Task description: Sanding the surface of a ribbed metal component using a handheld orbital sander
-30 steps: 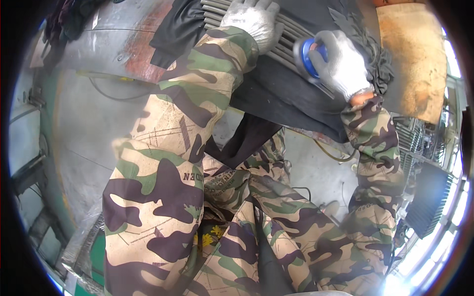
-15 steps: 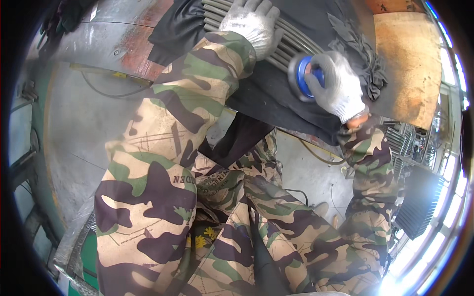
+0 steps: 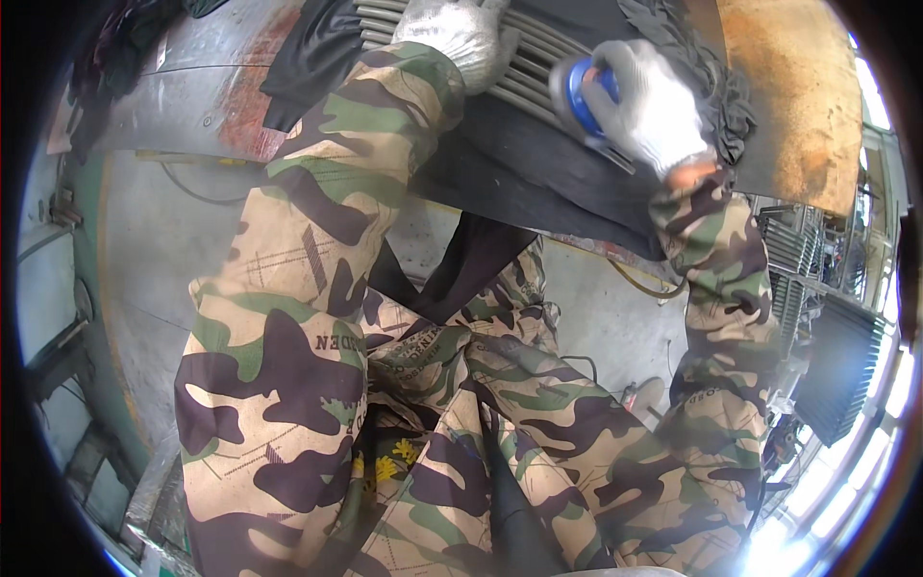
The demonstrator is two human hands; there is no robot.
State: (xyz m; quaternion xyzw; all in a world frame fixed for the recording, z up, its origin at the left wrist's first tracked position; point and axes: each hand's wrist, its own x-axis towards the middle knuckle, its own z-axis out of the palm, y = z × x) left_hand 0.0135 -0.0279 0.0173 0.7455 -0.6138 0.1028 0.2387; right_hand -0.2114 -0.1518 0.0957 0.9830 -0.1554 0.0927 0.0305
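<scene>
My left hand (image 3: 454, 46), in a white knit glove, rests on a row of parallel grey metal rods (image 3: 535, 77), its fingers laid out along them and partly cut off by the top edge. In my right hand (image 3: 656, 111), also gloved, is a round blue disc-shaped tool (image 3: 580, 99) with a greyish rim. Motion smears that tool, so its exact kind is unclear. It sits over the right-hand part of the rods, fingers curled round it. Beneath the rods spreads a dark cloth (image 3: 538, 183).
A crumpled grey rag (image 3: 733, 120) lies right of my right hand, beside a brown board (image 3: 793, 106). Stacked metal racks (image 3: 793, 240) stand at the far right. A metal tabletop (image 3: 192, 82) extends to the left. A cable (image 3: 642, 306) hangs below the table edge.
My right hand and the blue tool have moved up in the picture, exposing rod ends below them. My left hand stays on the rods; the whole view has shifted slightly.
</scene>
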